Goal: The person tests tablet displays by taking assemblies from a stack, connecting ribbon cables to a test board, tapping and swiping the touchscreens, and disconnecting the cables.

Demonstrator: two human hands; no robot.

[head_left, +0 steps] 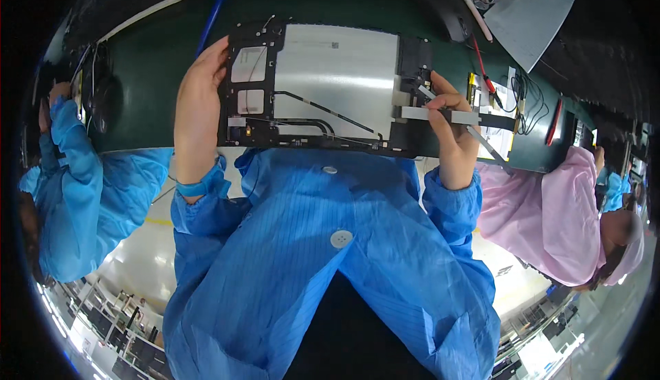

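Note:
An opened tablet housing [337, 81], a black frame around a wide silver panel, lies in front of me at the bench edge. My left hand [197, 105] grips its left edge, fingertips curled at the upper corner. At the right end, my right hand [454, 122] is closed in a pinch around a slim grey tool [489, 148] that looks like tweezers; its upper end shows above the fingers. A flat flex cable [496, 120] with grey-white strips [414, 113] runs crosswise under these fingers, its black end reaching past the housing. Part of the tool is hidden by the fingers.
Right of the housing lie white-and-yellow sheet-like parts [500, 139], a red-and-black lead [486, 81] and a red pen-like tool [554, 122]. Farther back are a computer mouse [450, 19] and a pale panel [535, 23]. People in blue [103, 201] and pink [550, 215] sit on either side.

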